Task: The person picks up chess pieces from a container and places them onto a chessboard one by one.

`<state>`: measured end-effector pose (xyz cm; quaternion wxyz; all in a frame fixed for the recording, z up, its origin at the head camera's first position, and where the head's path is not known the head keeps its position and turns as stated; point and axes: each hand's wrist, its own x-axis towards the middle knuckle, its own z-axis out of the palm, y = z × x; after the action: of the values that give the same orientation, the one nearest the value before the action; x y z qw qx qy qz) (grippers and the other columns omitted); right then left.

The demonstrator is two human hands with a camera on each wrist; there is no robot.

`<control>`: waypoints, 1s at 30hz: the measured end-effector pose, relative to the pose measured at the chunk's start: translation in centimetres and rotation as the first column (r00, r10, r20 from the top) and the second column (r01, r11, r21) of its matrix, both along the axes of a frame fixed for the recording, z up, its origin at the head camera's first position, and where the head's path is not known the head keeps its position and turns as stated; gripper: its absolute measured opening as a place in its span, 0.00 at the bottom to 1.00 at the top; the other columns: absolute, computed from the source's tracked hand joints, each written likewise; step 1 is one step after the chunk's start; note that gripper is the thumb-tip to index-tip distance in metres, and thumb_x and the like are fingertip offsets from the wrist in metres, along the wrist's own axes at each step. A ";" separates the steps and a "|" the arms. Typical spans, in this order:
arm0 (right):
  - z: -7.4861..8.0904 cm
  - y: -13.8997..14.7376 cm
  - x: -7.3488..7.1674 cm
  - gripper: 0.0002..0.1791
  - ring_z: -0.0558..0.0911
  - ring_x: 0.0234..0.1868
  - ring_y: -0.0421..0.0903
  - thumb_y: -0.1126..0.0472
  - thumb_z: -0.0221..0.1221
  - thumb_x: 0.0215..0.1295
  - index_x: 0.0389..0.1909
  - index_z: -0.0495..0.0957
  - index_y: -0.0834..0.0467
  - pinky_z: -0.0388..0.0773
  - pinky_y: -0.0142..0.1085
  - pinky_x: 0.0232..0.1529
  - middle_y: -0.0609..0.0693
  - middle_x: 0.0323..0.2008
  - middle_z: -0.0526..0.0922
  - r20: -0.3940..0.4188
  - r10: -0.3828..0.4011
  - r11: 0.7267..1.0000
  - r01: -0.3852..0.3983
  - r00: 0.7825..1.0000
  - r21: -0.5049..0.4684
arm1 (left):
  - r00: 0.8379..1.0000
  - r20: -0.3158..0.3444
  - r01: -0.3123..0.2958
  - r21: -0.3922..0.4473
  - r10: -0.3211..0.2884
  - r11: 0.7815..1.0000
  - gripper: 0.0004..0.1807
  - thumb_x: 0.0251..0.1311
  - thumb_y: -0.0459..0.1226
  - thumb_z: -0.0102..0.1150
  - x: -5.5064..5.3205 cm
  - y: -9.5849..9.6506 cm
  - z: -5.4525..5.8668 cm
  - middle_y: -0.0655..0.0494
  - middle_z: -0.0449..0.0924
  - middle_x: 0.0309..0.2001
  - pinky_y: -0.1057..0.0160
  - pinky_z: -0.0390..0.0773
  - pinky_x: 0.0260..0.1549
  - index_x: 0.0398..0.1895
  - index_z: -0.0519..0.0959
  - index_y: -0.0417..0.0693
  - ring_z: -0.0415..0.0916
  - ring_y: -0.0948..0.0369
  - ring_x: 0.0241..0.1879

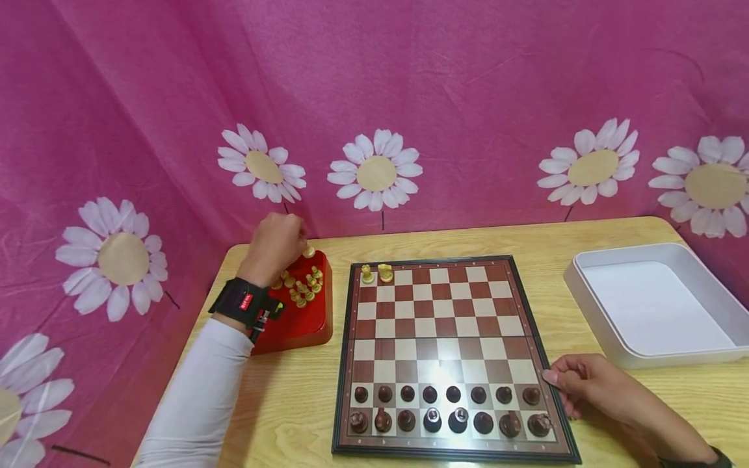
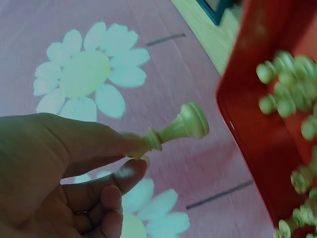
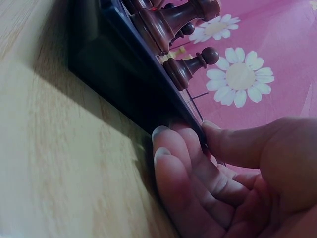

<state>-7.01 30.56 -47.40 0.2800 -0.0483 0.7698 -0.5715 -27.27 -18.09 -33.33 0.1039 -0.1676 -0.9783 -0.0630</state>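
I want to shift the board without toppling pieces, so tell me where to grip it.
Best, I think, grip the board by the middle of its left and right edges, one hand from each side, thumbs at the rim. It lies flat, and its thick side wall gives fingers purchase; the right hand pinches it so. The dark pieces stand close to the near edge.

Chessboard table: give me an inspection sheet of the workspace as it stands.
Surface: wood-grain table.
Job's things: chessboard, two near rows of dark pieces, two pale pieces at its far-left corner; red tray holding more pale pieces.
Clutter: white tray right of the chessboard.
Hands: left hand pinches one pale piece at the red tray's far edge; right hand pinches the chessboard's right edge.
Cables: nothing seen.
Surroundings: pink flower-print cloth.
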 end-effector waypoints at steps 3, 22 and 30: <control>0.0 0.0 -0.1 0.17 0.78 0.22 0.49 0.55 0.53 0.70 0.38 0.72 0.69 0.78 0.39 0.25 0.57 0.23 0.78 0.003 -0.005 1.000 0.005 1.000 0.007 | 0.998 -0.019 0.052 0.035 -0.052 0.998 0.06 0.55 0.34 0.62 0.1 1.0 0.0 0.53 0.79 0.21 0.60 0.74 0.25 0.33 0.85 0.42 0.71 0.57 0.24; 0.1 -0.2 -0.1 0.14 0.78 0.20 0.46 0.59 0.50 0.72 0.38 0.72 0.70 0.78 0.39 0.23 0.56 0.21 0.78 -0.048 0.028 1.000 -0.028 0.998 -0.008 | 0.970 -0.047 0.242 0.070 -0.239 0.968 0.08 0.57 0.29 0.56 0.3 5.5 -0.2 0.59 0.77 0.22 0.63 0.68 0.25 0.29 0.85 0.45 0.67 0.60 0.24; -0.1 0.1 0.0 0.16 0.77 0.20 0.47 0.57 0.52 0.71 0.38 0.72 0.69 0.78 0.39 0.23 0.57 0.22 0.78 -0.027 0.017 1.000 -0.018 0.999 -0.013 | 0.954 -0.048 0.298 0.076 -0.295 0.952 0.07 0.58 0.31 0.58 0.3 7.8 0.0 0.59 0.81 0.27 0.64 0.71 0.33 0.33 0.85 0.48 0.68 0.62 0.28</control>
<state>-6.96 30.70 -47.54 0.2742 -0.0647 0.7693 -0.5735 -26.94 -10.28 -33.31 0.1176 -0.3091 -0.9367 -0.1149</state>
